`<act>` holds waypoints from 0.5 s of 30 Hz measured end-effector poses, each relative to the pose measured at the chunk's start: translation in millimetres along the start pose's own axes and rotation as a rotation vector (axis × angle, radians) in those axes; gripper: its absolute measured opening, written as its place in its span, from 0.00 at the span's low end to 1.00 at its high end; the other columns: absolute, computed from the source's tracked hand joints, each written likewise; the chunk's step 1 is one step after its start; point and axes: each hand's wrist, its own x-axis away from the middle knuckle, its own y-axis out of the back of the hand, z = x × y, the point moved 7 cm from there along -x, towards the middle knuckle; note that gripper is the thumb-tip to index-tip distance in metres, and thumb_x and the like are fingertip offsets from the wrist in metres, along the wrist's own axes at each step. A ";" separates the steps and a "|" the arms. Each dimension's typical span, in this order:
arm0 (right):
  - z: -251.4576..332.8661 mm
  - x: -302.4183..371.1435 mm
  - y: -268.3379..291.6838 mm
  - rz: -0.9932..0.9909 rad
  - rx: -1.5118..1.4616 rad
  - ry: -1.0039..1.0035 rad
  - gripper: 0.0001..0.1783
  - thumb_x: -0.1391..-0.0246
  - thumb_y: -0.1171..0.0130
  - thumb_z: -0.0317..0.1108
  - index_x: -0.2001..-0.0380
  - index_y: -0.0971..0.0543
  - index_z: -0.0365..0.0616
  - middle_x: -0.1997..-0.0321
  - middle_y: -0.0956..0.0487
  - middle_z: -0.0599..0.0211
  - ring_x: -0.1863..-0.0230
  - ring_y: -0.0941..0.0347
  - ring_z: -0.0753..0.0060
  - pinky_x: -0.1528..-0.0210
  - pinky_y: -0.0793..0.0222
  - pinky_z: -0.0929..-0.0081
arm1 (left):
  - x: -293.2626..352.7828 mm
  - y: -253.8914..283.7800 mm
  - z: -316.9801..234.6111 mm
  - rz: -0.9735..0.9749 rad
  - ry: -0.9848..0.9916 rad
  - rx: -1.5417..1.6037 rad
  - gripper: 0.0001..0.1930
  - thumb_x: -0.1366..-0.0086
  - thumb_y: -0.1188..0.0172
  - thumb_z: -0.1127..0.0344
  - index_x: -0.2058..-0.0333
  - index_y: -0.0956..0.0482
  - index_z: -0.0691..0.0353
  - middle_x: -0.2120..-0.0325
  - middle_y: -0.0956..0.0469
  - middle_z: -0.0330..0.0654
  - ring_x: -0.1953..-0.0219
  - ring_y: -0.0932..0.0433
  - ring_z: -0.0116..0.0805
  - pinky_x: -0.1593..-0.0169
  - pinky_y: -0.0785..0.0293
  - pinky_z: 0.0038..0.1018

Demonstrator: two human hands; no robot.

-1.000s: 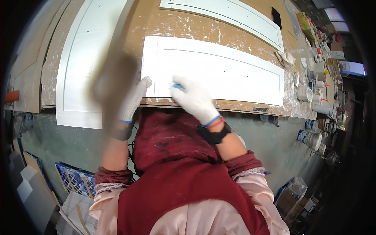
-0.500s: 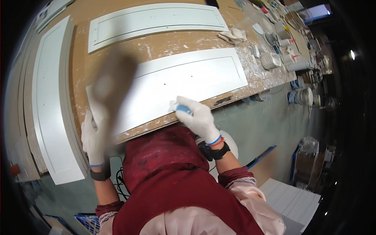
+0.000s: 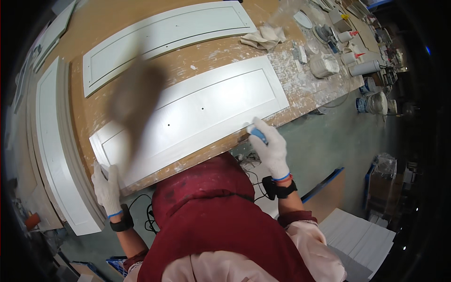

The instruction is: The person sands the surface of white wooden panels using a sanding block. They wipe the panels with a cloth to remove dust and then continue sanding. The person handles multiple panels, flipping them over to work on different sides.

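Note:
A white panel door [image 3: 197,115] with a recessed border and two small dark holes lies slantwise on the worktable. My right hand [image 3: 271,148], in a white knit glove, is closed around a small blue block with a pale edge [image 3: 257,134]. It is by the panel's near edge, towards the right end. My left hand [image 3: 107,190], also gloved, lies at the panel's left end near the front corner, thumb and fingers apart. A blurred brown smear [image 3: 138,94] covers part of the panel's left half.
Another white panel [image 3: 169,40] lies behind, and a stack of panels [image 3: 58,150] stands at left. A crumpled cloth [image 3: 265,37], a plastic tub [image 3: 324,65] and several bottles sit at the table's right. White boards [image 3: 359,242] are piled at lower right.
My right hand, holding the blue block, has moved right along the panel's near edge. My left hand stays by the panel's left end. The whole view has shifted and turned slightly.

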 end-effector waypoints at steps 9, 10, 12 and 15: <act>-67.9 -8.8 44.1 -0.092 0.036 -0.093 0.23 0.52 0.40 0.27 0.49 0.23 0.46 0.61 0.21 0.64 0.61 0.25 0.62 0.56 0.29 0.71 | -1.9 -8.2 3.3 -0.020 0.027 -0.203 0.33 0.36 0.50 0.44 0.37 0.40 0.56 0.48 0.31 0.56 0.48 0.29 0.57 0.48 0.32 0.46; -65.0 -14.2 41.4 -0.057 0.057 -0.060 0.23 0.51 0.40 0.27 0.48 0.24 0.47 0.61 0.21 0.64 0.61 0.25 0.62 0.56 0.29 0.71 | -1.2 -9.4 4.1 -0.026 0.030 -0.221 0.33 0.36 0.51 0.44 0.37 0.40 0.56 0.48 0.31 0.56 0.48 0.29 0.57 0.48 0.32 0.46; -62.9 -24.4 38.0 -0.002 0.079 -0.070 0.23 0.51 0.41 0.27 0.48 0.24 0.49 0.61 0.21 0.63 0.61 0.25 0.60 0.57 0.29 0.70 | -0.5 -9.5 0.8 -0.036 0.036 -0.243 0.33 0.35 0.51 0.45 0.37 0.40 0.56 0.49 0.31 0.57 0.48 0.29 0.58 0.48 0.32 0.47; -79.5 -32.0 35.9 0.058 0.155 -0.123 0.22 0.50 0.41 0.28 0.49 0.24 0.51 0.62 0.21 0.63 0.61 0.25 0.59 0.58 0.29 0.68 | -1.9 -11.1 1.8 -0.052 0.031 -0.262 0.33 0.34 0.52 0.45 0.37 0.41 0.57 0.50 0.31 0.58 0.49 0.29 0.59 0.48 0.32 0.46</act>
